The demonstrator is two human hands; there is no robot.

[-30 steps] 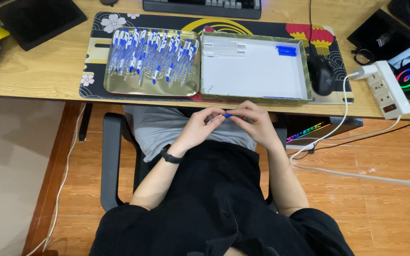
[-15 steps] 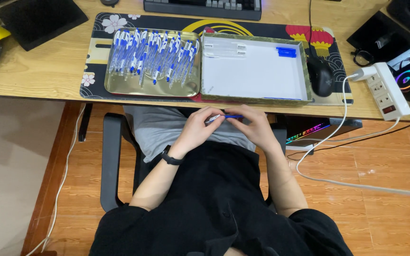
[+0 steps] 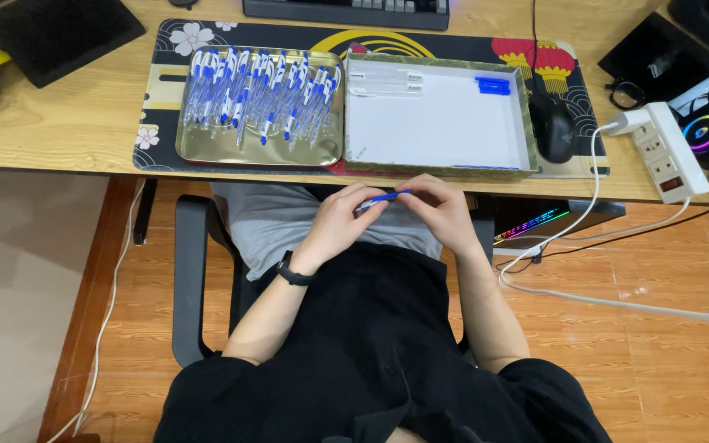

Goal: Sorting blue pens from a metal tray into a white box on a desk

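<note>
A seated person works a blue pen [image 3: 383, 198] between both hands over the lap, just below the near edge of the wooden worktop [image 3: 59, 123]. From the left: bare floor runs along the chair [image 3: 190, 279] at nine o'clock, and a white cable [image 3: 104, 320] hangs down there from the worktop edge. On the worktop at eleven o'clock of the hands, a gold tray [image 3: 207, 152] holds a heap of blue-and-clear pens [image 3: 260, 94], lying side by side and pointing toward twelve. Touching its right side, a white-lined box [image 3: 445, 123] sits at twelve o'clock, a few clear barrels [image 3: 387, 79] and blue caps [image 3: 492, 84] along its far wall, the rest of its floor bare. Both rest on a patterned mat [image 3: 157, 98]. A black mouse [image 3: 551, 127] lies at one o'clock, a white power strip [image 3: 666, 152] farther right at two, its cords dropping to the floor.

The pen is thin, blue, lying nearly level, tipped slightly up toward three o'clock. The left hand [image 3: 342, 226], a black watch [image 3: 293, 271] at its wrist, closes its grip on the pen's lower end at nine o'clock; the right hand [image 3: 445, 213] pinches the raised end at three. Only the short middle stretch shows between the fingertips. Open air lies between the hands and the box's near wall.
</note>
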